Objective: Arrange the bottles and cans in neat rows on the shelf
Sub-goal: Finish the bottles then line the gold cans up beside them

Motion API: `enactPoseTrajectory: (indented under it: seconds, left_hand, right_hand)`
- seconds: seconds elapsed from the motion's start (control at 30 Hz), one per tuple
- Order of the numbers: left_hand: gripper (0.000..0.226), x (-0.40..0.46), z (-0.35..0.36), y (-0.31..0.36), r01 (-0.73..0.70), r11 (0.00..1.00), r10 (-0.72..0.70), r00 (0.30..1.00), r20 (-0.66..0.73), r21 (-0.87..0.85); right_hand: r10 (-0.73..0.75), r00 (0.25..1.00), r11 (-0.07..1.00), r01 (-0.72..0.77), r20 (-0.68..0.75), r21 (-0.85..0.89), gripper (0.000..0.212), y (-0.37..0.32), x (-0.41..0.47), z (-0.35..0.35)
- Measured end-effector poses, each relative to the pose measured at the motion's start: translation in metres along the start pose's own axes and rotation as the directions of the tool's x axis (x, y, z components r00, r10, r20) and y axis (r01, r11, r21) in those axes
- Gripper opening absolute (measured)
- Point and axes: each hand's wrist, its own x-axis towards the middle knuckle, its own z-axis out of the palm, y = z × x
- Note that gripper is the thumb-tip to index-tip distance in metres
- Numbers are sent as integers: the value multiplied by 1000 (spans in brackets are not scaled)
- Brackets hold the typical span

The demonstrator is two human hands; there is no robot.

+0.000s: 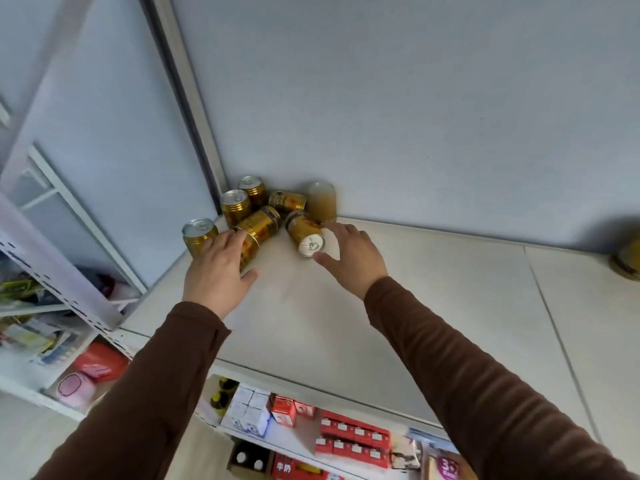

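Several gold cans crowd the back left corner of the white top shelf (346, 323). Three stand upright: one at the left edge (197, 233), two nearer the corner (236, 206) (252, 189). Others lie on their sides, among them a long can (259, 225) and a can with its white end facing me (304, 234). A pale yellowish bottle (322, 200) stands against the wall. My left hand (216, 271) rests with straight fingers on a lying can (248, 252). My right hand (353, 256) hovers open beside the white-ended can, thumb near its end.
Another gold can (627, 261) shows blurred at the right edge of the shelf. Below the front edge are red cartons (353, 438) and white boxes (247, 410). A white rack (52, 271) with mixed goods stands to the left. The wall closes the back.
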Motion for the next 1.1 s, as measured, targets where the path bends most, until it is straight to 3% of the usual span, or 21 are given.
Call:
enactPoseTrajectory:
  seconds: [0.2, 0.33, 0.47, 0.7, 0.87, 1.0, 1.1]
  left_hand:
    - [70, 22, 14, -36, -24, 1000, 23, 999, 32, 19]
    - [66, 23, 23, -47, -73, 996, 70, 996, 52, 52]
    - [59, 28, 21, -51, -112, 993, 110, 993, 46, 46]
    - [73, 45, 16, -46, -117, 991, 107, 985, 138, 67]
    - [94, 54, 14, -46, -95, 992, 111, 968, 226, -82]
    - [103, 45, 27, -34, -118, 929, 175, 975, 136, -352]
    - [105, 44, 39, -23, -133, 857, 192, 979, 69, -499]
  right_hand:
    - [252, 967, 967, -253, 38, 19, 85, -30, 45, 50]
    - [384, 923, 923, -384, -10, 24, 86, -40, 57, 72]
    - [414, 909, 910, -412, -40, 52, 84, -46, 58, 75]
    - [434, 901, 893, -429, -6, 133, 79, -34, 40, 59]
    - [438, 899, 891, -430, -24, 148, 66, -29, 23, 35]
    - [347, 938, 937, -346, -17, 51, 64, -34, 19, 10]
    - [257, 964, 965, -252, 72, -76, 69, -38, 19, -7]
